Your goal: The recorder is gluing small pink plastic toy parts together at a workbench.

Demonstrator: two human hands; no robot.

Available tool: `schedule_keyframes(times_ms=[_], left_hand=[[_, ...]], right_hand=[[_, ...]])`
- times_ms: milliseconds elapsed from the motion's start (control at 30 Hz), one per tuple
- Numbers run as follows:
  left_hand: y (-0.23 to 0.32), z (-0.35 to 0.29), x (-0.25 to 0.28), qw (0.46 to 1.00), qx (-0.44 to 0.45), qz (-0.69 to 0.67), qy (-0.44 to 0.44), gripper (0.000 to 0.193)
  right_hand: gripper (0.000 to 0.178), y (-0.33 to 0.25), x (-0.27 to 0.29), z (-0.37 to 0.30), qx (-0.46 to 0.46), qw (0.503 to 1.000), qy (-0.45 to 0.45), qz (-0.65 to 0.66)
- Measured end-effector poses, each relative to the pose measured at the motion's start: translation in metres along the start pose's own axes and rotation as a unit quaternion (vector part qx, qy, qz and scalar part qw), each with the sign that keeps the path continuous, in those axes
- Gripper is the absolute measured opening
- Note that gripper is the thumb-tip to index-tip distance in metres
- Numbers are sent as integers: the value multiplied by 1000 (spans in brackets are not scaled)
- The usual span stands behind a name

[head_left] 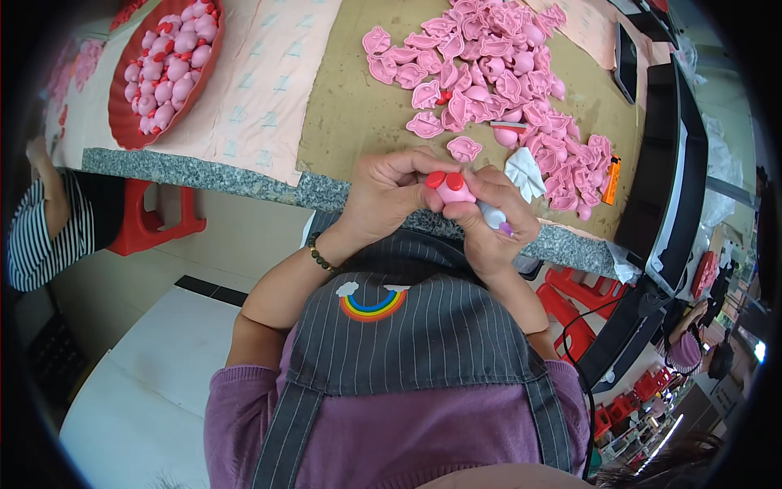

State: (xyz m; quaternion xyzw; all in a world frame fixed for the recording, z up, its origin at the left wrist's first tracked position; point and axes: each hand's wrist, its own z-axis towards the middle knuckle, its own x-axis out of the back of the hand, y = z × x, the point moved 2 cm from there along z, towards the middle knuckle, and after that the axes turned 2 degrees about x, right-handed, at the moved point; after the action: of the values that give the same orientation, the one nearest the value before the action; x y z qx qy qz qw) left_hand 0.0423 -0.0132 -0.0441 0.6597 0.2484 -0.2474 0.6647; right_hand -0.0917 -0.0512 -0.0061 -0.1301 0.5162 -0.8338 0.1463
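Above the table's front edge, both hands hold a small pink toy piece with two rounded red parts on top. My left hand pinches it from the left with thumb and fingers. From the other side my right hand presses against it, thumb below and fingers curled. Tucked in the right palm is a small white tube with a purple end. Just beyond the hands lies a heap of pink moulded shell pieces, some with rounded pink parts and bits of red among them.
A red fluted bowl of pink and red rounded pieces stands at the far left. Right of the hands are a crumpled white tissue and an orange-and-black strip-shaped object. A dark phone lies farther back. Someone in a striped shirt is at left.
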Motion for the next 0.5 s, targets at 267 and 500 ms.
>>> schedule_keyframes(times_ms=[267, 500], left_hand=[[1, -2, -2, 999, -23, -27, -7, 26], [0, -2, 2, 1000, -3, -10, -3, 26]], right_hand=[[31, 2, -2, -3, 53, 999, 2, -1], [32, 3, -3, -3, 67, 998, 9, -2]])
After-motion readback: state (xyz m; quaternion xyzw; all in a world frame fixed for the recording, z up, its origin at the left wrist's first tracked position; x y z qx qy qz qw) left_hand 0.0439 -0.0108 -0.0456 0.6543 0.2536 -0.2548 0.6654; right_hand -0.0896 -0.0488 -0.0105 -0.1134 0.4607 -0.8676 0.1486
